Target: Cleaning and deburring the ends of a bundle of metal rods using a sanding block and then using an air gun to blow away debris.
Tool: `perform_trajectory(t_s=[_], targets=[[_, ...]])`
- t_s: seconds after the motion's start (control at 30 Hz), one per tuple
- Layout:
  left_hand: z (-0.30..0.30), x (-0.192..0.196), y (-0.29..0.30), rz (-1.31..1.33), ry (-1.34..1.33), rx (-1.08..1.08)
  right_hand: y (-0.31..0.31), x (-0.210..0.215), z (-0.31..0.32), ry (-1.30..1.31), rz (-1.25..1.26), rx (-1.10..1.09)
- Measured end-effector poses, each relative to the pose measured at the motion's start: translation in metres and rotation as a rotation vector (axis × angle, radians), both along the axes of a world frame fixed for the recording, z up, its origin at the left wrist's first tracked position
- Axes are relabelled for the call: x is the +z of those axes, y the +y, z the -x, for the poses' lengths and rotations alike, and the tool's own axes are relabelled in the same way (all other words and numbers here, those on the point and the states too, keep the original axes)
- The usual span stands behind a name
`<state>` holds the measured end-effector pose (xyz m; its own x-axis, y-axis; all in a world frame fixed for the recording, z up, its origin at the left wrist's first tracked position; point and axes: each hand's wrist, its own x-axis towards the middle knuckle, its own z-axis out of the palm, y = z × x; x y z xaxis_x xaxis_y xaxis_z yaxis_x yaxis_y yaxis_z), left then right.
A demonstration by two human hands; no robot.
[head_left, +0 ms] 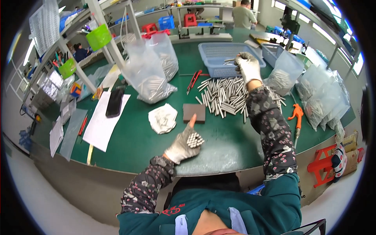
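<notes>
My left hand (183, 145), in a whitish glove, is closed round a bundle of metal pins (194, 140) whose ends point up, above the near table edge. Its bare thumb or finger reaches toward a brown-grey block (199, 111). Farther off, my gloved right hand (247, 64) is raised at the front of a blue basket (213, 62), pinching one or more slim metal pins (229, 61). Below it, a heap of loose metal pins (225, 96) spreads on the green table. A crumpled white cloth (162, 118) lies left of the block.
Clear bags of pins (152, 88) stand at left, others (313, 107) at right. Red-handled pliers (193, 80) lie behind the block. An orange-handled tool (297, 117) rests on the right. A black phone (114, 103) lies on white paper (102, 131). A person (244, 15) is in the background.
</notes>
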<state>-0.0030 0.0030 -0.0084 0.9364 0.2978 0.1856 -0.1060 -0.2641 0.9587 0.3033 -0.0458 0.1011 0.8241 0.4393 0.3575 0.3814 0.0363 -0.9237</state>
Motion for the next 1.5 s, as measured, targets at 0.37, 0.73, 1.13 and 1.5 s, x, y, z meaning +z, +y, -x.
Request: perform_trajectory(t_s=[0.37, 0.73, 1.13, 1.5], targets=[[0.005, 0.004, 0.001, 0.039, 0.038, -0.011, 0.02, -0.008, 0.022, -0.375, 0.342, -0.05], [0.003, 0.002, -0.001, -0.001, 0.084, 0.118, -0.053, -0.08, 0.203, -0.621, 0.434, 0.332], [-0.004, -0.008, -0.003, 0.088, -0.064, 0.112, -0.044, -0.073, 0.208, -0.799, 0.273, 0.228], [0.001, -0.011, -0.011, -0.165, -0.025, 0.165, -0.062, -0.069, 0.209, -0.67, 0.415, 0.304]])
